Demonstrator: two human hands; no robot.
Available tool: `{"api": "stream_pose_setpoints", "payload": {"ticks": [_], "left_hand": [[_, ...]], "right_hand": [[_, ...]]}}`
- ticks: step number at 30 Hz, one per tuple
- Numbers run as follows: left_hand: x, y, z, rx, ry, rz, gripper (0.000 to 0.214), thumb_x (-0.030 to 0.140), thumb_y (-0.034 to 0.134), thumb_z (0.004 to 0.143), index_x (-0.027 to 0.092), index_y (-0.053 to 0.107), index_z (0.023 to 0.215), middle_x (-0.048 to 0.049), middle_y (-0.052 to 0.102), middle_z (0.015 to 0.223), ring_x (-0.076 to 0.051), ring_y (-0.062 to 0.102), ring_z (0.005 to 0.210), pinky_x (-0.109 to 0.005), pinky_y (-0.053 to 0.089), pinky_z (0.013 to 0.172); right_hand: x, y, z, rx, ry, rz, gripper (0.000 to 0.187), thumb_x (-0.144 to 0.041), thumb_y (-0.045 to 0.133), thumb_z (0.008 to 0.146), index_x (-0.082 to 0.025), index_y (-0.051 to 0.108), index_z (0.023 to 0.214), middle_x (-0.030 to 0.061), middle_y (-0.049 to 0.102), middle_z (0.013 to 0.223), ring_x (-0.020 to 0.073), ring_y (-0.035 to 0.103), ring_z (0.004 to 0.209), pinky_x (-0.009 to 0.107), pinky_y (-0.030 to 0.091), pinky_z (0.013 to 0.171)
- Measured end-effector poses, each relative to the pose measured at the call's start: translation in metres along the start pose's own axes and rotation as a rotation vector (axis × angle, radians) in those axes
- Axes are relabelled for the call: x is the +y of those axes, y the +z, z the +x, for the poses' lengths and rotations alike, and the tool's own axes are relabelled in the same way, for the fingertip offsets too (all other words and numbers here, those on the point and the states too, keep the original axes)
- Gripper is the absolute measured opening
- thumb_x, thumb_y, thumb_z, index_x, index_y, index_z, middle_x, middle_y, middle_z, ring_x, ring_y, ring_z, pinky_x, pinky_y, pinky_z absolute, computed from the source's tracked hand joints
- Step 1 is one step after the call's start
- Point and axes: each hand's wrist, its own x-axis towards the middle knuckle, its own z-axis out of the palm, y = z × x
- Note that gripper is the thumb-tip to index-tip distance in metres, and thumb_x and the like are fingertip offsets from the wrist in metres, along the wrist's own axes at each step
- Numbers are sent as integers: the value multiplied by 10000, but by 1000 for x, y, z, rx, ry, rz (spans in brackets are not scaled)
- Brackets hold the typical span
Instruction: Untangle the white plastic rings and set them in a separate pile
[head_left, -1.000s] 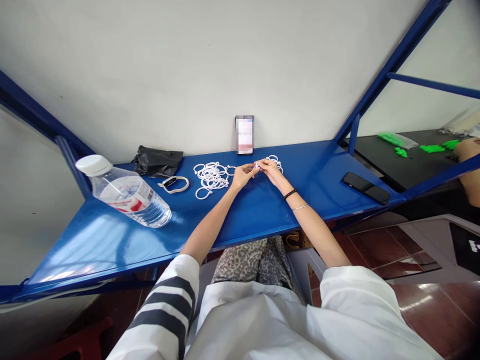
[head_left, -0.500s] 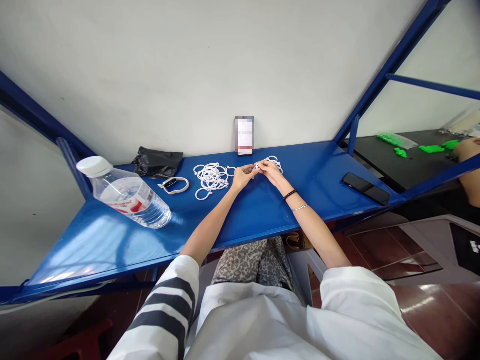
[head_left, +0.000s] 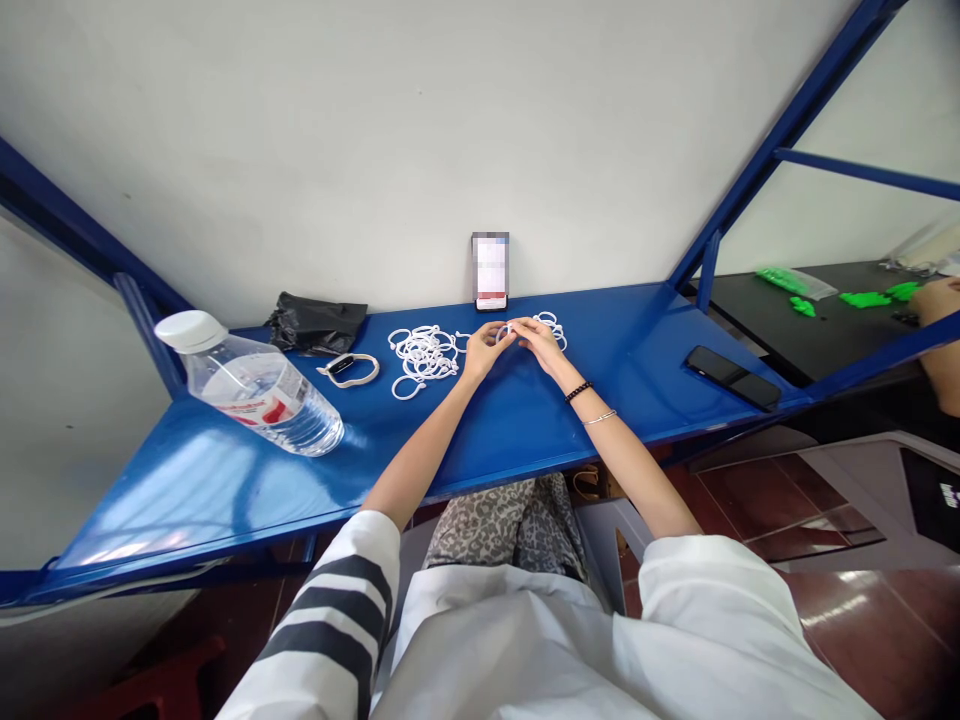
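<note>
My left hand and my right hand meet fingertip to fingertip over the blue table, both pinching one small white plastic ring. To the left of my hands lies a loose pile of white rings. A smaller cluster of white rings sits just behind my right hand. My right wrist wears a dark bead bracelet and a thin silver one.
A phone leans upright against the wall behind my hands. A water bottle lies on its side at left, near a white smartwatch and a black pouch. A black phone rests at right. Another person's arm works by green parts.
My fingers have shifted slightly on the ring, which now shows more clearly between the fingertips. Everything else on the table stays where it was.
</note>
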Motion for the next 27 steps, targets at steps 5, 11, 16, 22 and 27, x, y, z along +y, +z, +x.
{"api": "stream_pose_setpoints", "payload": {"ticks": [5,11,16,22,27], "left_hand": [[1,-1,-1,33,37,91,474,474,789,672,172,676,1020,-78,699,944,-149,608,716,-279,490,670],[0,0,-1,52,41,129,526,442,798,672,175,646,1099,-84,675,985,-152,605,711,-294,496,683],[-4,-1,1,64,62,123,493,399,775,706,184,621,1123,-58,659,942,-120,574,652,-272,495,655],[-6,-2,2,56,65,115,472,349,770,709,183,622,1125,-55,652,935,-120,576,652,-269,497,646],[-9,-1,2,59,76,126,459,286,757,711,171,618,1132,-60,648,948,-108,567,632,-257,498,633]], "right_hand": [[0,0,-1,-7,-1,-11,361,-507,725,696,-217,716,911,27,717,946,160,637,896,245,478,717],[0,0,0,8,24,27,321,-453,736,684,-210,719,894,42,731,956,184,649,934,272,491,746],[1,-1,2,37,36,69,314,-425,746,661,-206,725,885,47,736,952,195,655,956,269,491,735],[5,-3,3,41,36,83,303,-408,728,696,-211,728,926,56,743,973,198,664,983,264,506,732],[7,-4,5,39,35,92,255,-377,727,716,-222,731,919,48,744,983,185,670,962,269,521,750]]}}
